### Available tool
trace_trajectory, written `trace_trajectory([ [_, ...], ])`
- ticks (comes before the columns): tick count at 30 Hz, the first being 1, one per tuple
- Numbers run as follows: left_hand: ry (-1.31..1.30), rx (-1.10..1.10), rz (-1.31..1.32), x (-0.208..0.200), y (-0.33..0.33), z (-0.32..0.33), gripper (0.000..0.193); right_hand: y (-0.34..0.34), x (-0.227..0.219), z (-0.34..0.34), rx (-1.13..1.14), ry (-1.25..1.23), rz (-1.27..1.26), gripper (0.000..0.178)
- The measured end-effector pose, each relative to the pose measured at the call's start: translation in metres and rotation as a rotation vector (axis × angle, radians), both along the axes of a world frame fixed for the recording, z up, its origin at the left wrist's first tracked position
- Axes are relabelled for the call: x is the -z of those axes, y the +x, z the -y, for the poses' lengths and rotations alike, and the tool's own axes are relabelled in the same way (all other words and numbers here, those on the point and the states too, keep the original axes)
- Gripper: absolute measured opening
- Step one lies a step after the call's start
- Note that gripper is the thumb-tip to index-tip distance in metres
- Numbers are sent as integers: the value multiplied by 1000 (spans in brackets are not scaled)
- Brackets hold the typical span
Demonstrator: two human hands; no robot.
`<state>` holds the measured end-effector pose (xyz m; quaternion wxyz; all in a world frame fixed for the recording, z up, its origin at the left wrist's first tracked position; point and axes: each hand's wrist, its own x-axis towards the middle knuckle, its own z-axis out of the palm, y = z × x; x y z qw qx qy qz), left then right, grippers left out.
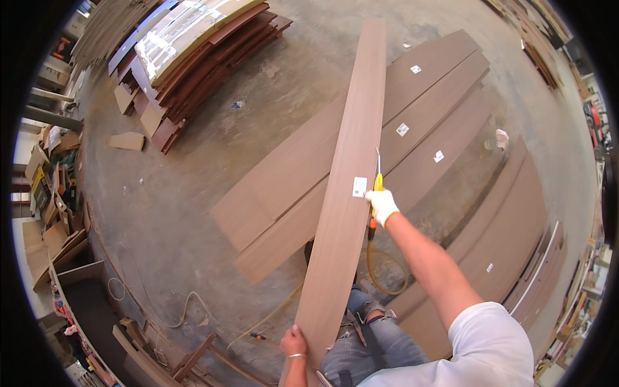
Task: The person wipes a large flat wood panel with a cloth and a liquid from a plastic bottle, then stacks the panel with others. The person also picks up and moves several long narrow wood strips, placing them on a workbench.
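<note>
A long brown wood-grain board (338, 226) slants away from me, its near end by my lap. My left hand (294, 343), bare with a band at the wrist, grips the left edge near that end. In a white glove, my right hand (385, 205) is closed around a yellow air blow gun (378, 183) beside the board's right edge. The thin nozzle points away from me, and a yellowish hose (370, 258) hangs from the handle and loops down. A white label (360, 187) sits on the board near the gun.
Under and beyond the board lie several similar labelled panels (425, 97). More panels (509, 213) lie to the right. A tall panel stack (219, 64) stands at the far left, scraps (61, 193) along the left side. A thin hose (174, 322) trails over the floor near a wooden frame (193, 358).
</note>
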<state>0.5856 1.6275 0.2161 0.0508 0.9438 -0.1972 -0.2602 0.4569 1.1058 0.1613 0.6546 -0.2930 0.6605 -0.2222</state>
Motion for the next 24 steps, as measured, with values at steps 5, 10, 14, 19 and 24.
trace_trajectory([
  [5,-79,38,88,-27,10,-51,46,-45,-59,-74,112,-3,232,31],
  [10,-61,59,256,-73,36,-59,54,-102,-70,-125,232,39,222,30],
  [14,1,141,311,-107,67,-48,57,-115,-65,-148,234,69,151,30],
  [19,340,343,-22,-137,112,-35,59,-123,-61,-173,185,74,206,31],
  [24,-36,357,-593,-149,102,50,65,-128,-98,-186,247,94,253,27],
])
